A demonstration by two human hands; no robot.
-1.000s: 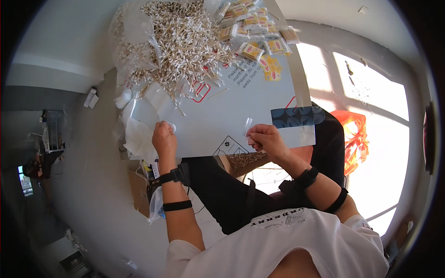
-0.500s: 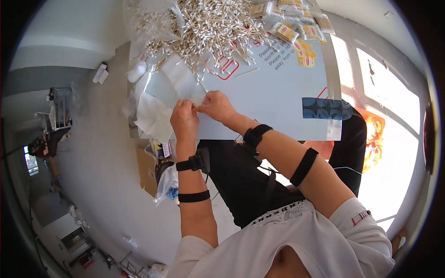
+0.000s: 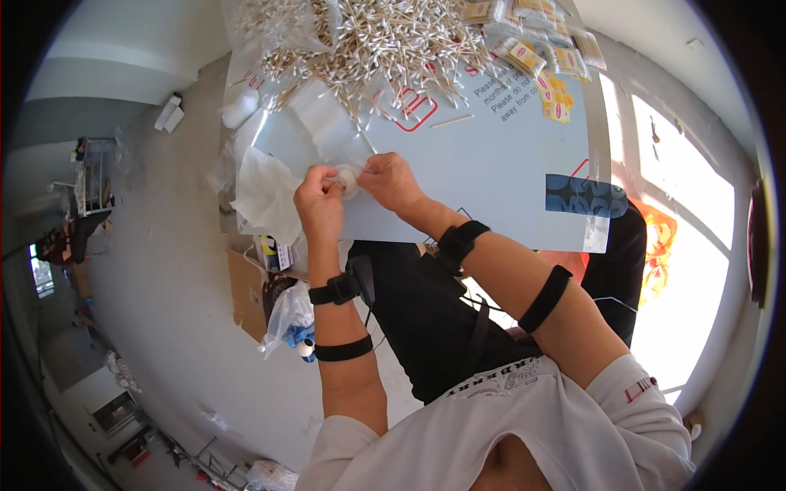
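Observation:
My left hand [image 3: 319, 200] and my right hand [image 3: 391, 182] are close together above the table's near left part, both closed in a pinch. Between them is a small, thin, whitish piece [image 3: 350, 178], film or cotton, I cannot tell which. Both hands' fingertips grip its edges. Just left of my left hand lies a crumpled white sheet [image 3: 266, 195]. Beyond the hands is a pale strip [image 3: 318, 110], and a single cotton swab [image 3: 366, 141] points toward my right hand. A big heap of cotton swabs [image 3: 393, 41] covers the far side of the table.
Small packs of cotton swabs [image 3: 524, 56] lie at the far right, with yellow cards [image 3: 555, 100] nearer. A dark film strip [image 3: 583, 196] sits at the table's right edge. A clear bag [image 3: 288, 315] and a cardboard box [image 3: 247, 295] are below the left side.
My hands have moved slightly apart, and the whitish piece now shows between them. The whole view has shifted a little.

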